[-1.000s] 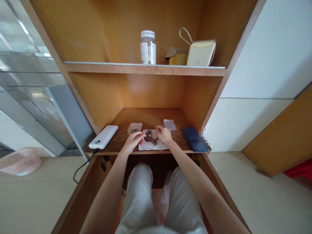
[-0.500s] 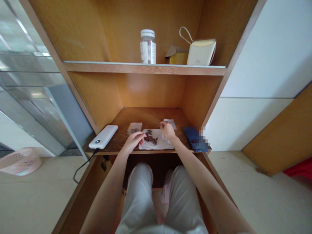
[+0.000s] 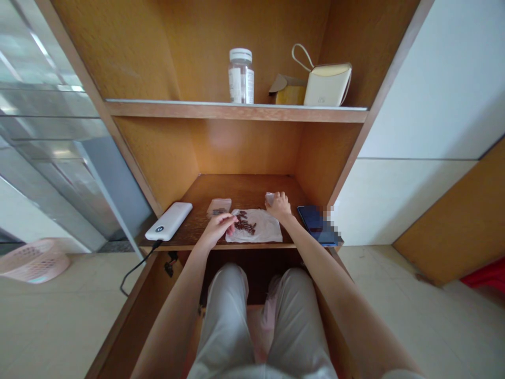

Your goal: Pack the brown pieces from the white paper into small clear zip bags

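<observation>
Closest in, your knees sit under the lower shelf (image 3: 197, 239), and both forearms run up onto it. Your left hand (image 3: 218, 225) rests at the left edge of the white sheet (image 3: 265, 231), fingertips pinched together right beside the pile of small dark pieces (image 3: 244, 225); whether a piece is actually between them is too small to tell. The pile lies on the sheet's left half, bunched up, and by the look of it a fair number are there waiting to be dealt with, so I'd judge the sorting well short of finished.

Your right hand (image 3: 279, 204) has gone past the sheet's far corner and is lying over the small clear bag (image 3: 270, 198), fingers curled down on it; I can't tell whether they have actually gripped it. A second small clear bag (image 3: 219, 206) lies behind your left hand with something dark inside, which reads as some filling already done.

Off to the sides: a white power bank (image 3: 169, 221) with its cable on the left, a dark phone (image 3: 314, 223) on the right.

Up on the top shelf (image 3: 236, 109), a clear bottle (image 3: 241, 77), a yellow box (image 3: 289, 92) and a cream pouch (image 3: 325, 85).
</observation>
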The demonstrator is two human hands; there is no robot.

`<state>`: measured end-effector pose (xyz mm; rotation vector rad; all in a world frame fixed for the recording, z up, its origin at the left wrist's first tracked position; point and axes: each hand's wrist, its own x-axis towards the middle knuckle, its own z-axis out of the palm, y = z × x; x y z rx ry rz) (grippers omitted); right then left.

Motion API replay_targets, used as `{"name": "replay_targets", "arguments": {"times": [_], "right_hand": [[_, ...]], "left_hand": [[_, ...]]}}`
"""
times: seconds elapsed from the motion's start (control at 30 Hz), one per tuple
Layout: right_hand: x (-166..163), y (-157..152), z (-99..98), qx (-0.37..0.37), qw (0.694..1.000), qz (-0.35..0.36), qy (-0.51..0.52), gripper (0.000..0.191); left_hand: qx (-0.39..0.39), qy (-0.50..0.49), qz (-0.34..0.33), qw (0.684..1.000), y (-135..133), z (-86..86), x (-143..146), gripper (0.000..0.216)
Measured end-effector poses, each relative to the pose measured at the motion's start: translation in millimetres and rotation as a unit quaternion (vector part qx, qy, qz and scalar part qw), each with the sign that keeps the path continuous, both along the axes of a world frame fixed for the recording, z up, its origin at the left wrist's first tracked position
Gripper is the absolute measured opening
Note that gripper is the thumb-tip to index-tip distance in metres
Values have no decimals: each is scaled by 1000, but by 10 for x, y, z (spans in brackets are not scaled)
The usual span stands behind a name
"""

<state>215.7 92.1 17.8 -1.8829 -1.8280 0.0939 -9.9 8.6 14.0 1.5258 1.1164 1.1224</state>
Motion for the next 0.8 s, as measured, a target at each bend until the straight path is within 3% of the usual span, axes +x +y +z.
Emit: {"name": "replay_targets", "arguments": {"times": [0.53, 0.7, 0.8], "right_hand": [[138, 69, -17, -21, 1000, 5, 6, 36], [161, 55, -53, 30, 999, 5, 25, 27], [203, 65, -39, 98, 993, -2, 60, 19]], "left_hand": [[4, 6, -11, 1000, 13, -22, -17, 28], [2, -3, -15, 1000, 9, -31, -22, 27], [2, -6, -11, 1000, 3, -24, -16, 28]]}}
